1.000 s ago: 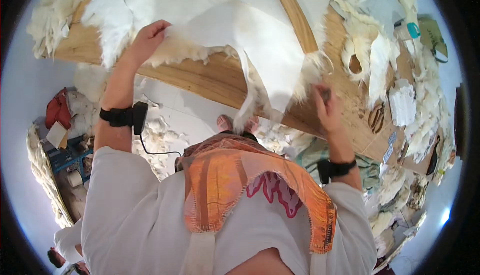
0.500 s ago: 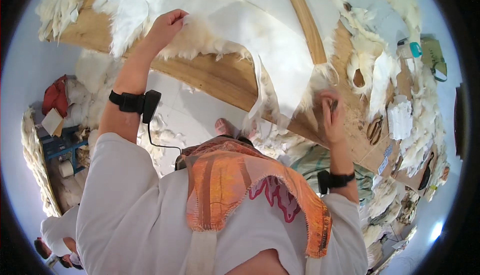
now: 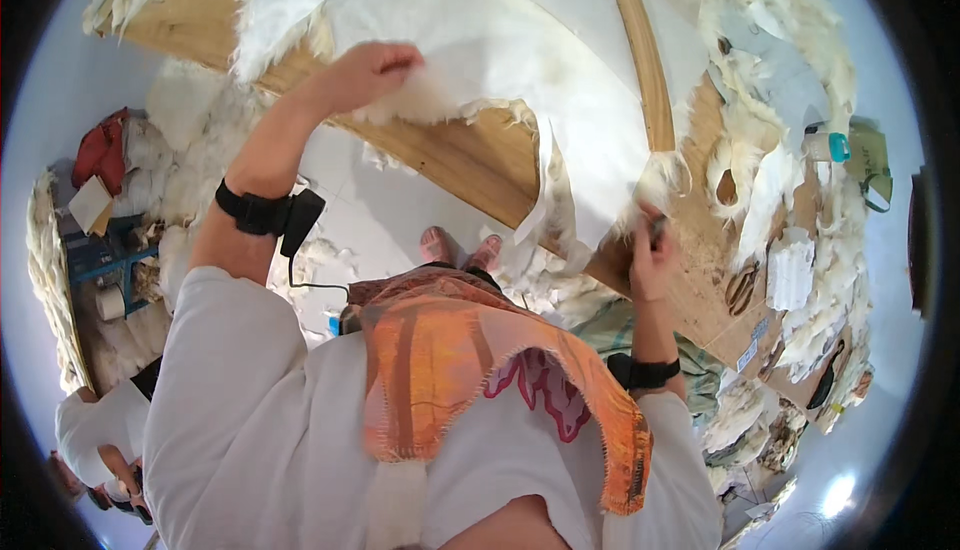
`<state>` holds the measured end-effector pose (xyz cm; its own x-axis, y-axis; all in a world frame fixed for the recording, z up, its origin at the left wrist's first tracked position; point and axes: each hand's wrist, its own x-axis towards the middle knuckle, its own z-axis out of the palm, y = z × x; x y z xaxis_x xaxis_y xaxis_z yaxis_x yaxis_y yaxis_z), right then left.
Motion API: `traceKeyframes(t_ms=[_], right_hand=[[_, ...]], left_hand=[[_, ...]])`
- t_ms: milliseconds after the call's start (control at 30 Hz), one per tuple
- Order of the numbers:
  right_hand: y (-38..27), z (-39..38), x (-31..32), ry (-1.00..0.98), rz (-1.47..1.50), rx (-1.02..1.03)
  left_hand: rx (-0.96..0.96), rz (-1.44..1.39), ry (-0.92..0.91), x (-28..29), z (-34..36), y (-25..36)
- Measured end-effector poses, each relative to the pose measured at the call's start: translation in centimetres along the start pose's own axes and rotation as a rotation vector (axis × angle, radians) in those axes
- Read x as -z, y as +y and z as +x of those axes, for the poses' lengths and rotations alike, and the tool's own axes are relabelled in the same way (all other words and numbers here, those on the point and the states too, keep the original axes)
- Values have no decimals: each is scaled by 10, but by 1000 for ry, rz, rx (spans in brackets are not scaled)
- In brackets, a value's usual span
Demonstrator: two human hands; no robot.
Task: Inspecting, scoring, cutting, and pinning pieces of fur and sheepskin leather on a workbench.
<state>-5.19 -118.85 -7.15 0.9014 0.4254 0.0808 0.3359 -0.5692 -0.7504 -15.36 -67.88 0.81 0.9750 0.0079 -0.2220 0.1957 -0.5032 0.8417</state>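
A large white hide [image 3: 560, 80], smooth on top with a furry cream edge, lies over the wooden board [image 3: 460, 155] in front of me. My left hand [image 3: 372, 75] is closed at the near edge of the hide, with blurred fur under its fingers. A pale wooden strip [image 3: 645, 50] rests on the hide. Just right of a narrow hanging flap of hide, my right hand [image 3: 654, 260] is curled above the brown board. A small dark thing shows between its fingers, too blurred to name.
Scissors [image 3: 741, 290] and a white ridged block [image 3: 791, 270] lie on the right among fur scraps [image 3: 845, 250]. A teal-lidded container [image 3: 827, 147] stands beside a green bag [image 3: 872, 165]. A red bag [image 3: 101, 153] is on the left. Another person [image 3: 100, 435] is at lower left.
The whole view has shifted slightly, and both my feet now show. My left hand has moved right along the hide's furry edge. My right hand stays near the flap, fingers still curled.
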Motion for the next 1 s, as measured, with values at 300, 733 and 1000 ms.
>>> traceKeyframes(t_ms=[300,733,1000], right_hand=[[-49,167,67,-57,1797,-366],[-200,304,-98,-1335,849,-32],[-263,248,-223,-1589,136,1113]], left_hand=[[-251,260,364,-71,5,23],[627,-735,956,-141,-57,15],[584,-849,1000,-145,-50,19]])
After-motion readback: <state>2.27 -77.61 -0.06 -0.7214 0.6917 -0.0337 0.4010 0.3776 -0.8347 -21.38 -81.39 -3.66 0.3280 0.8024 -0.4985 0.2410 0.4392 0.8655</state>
